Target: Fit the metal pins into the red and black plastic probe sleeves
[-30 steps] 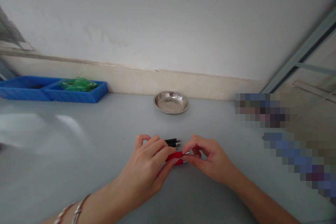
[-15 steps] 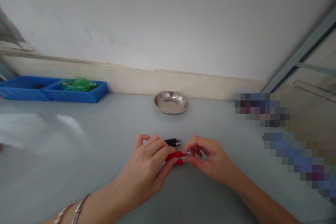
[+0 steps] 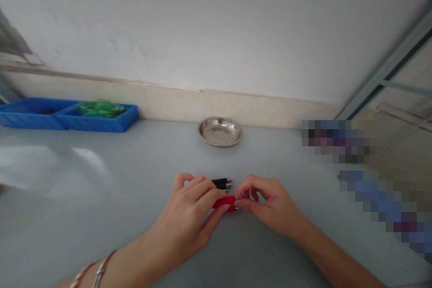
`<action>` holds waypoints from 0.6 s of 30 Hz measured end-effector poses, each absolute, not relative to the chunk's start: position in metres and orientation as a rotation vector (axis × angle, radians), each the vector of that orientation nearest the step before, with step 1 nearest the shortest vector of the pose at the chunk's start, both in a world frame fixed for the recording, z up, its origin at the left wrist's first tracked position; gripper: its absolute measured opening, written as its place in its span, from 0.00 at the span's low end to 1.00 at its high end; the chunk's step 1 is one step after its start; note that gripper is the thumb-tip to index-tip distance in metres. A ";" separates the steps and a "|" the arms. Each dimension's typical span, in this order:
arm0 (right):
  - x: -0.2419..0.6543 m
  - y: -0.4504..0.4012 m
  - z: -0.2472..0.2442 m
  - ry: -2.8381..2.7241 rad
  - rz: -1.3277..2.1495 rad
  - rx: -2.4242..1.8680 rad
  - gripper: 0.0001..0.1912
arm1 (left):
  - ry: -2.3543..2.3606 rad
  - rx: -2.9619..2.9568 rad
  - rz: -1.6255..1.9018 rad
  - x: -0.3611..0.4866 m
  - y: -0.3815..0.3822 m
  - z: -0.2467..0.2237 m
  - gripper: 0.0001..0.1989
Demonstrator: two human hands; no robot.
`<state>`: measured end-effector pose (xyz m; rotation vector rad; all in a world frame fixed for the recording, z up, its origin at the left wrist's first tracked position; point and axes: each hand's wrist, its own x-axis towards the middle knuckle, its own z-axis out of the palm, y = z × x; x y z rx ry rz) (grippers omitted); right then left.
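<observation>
Clamped in our left hand (image 3: 191, 207), in head view, is a red pen (image 3: 224, 201), just nearer us than black pens (image 3: 220, 182) on the grey table (image 3: 141, 162). Our right hand (image 3: 272, 198) pinches its metal tip (image 3: 236, 197); this apparent tip work calls for steadiness.

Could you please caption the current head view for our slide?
Left hand holds a red pen, right hand at its silver tip, black pens alongside.

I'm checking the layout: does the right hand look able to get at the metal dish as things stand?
Probably yes. The right hand is busy at the tip of a red pen, but nothing seems to stand between it and the metal dish; the black pens lie to its left.
</observation>
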<state>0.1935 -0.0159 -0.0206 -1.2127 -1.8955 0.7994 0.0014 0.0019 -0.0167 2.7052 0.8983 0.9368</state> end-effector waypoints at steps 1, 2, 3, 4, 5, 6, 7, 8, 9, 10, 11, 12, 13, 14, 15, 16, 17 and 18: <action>0.193 -0.016 -0.021 -1.896 0.795 -1.207 0.04 | 0.906 2.701 0.938 0.001 0.002 -0.017 0.05; 0.193 -0.016 -0.021 -1.899 0.788 -1.198 0.04 | 0.911 2.698 0.942 0.001 0.002 -0.017 0.05; 0.193 -0.016 -0.022 -1.901 0.776 -1.186 0.04 | 0.916 2.695 0.944 0.001 0.002 -0.017 0.05; 0.193 -0.016 -0.022 -1.903 0.761 -1.169 0.04 | 0.922 2.691 0.942 0.001 0.002 -0.018 0.05; 0.193 -0.016 -0.023 -1.906 0.744 -1.149 0.04 | 0.927 2.688 0.939 0.001 0.002 -0.018 0.05; 0.193 -0.016 -0.024 -1.910 0.725 -1.128 0.04 | 0.931 2.686 0.932 0.001 0.002 -0.018 0.06; 0.193 -0.016 -0.025 -1.912 0.705 -1.108 0.04 | 0.933 2.685 0.918 0.001 0.002 -0.018 0.06; 0.193 -0.016 -0.025 -1.912 0.686 -1.094 0.04 | 0.937 2.683 0.908 0.001 0.003 -0.018 0.06; 0.193 -0.016 -0.025 -1.911 0.669 -1.084 0.03 | 0.940 2.680 0.893 0.001 0.003 -0.019 0.07; 0.193 -0.016 -0.025 -1.909 0.655 -1.080 0.03 | 0.946 2.674 0.882 0.001 0.003 -0.019 0.07; 0.193 -0.016 -0.025 -1.907 0.639 -1.082 0.02 | 0.956 2.669 0.874 0.001 0.003 -0.019 0.08; 0.193 -0.016 -0.025 -1.907 0.622 -1.084 0.02 | 0.968 2.665 0.866 0.000 0.004 -0.019 0.09; 0.193 -0.016 -0.024 -1.913 0.609 -1.088 0.02 | 0.978 2.662 0.863 0.000 0.004 -0.019 0.09; 0.193 -0.016 -0.024 -1.921 0.596 -1.100 0.03 | 0.983 2.663 0.856 0.000 0.004 -0.019 0.09; 0.194 -0.015 -0.024 -1.930 0.579 -1.119 0.03 | 0.980 2.664 0.851 0.000 0.004 -0.018 0.08; 0.194 -0.015 -0.024 -1.936 0.559 -1.148 0.03 | 0.973 2.665 0.849 0.000 0.004 -0.018 0.08; 0.194 -0.014 -0.025 -1.939 0.536 -1.187 0.04 | 0.960 2.667 0.841 0.000 0.004 -0.018 0.07; 0.195 -0.013 -0.025 -1.937 0.511 -1.235 0.05 | 0.940 2.671 0.830 0.000 0.004 -0.017 0.07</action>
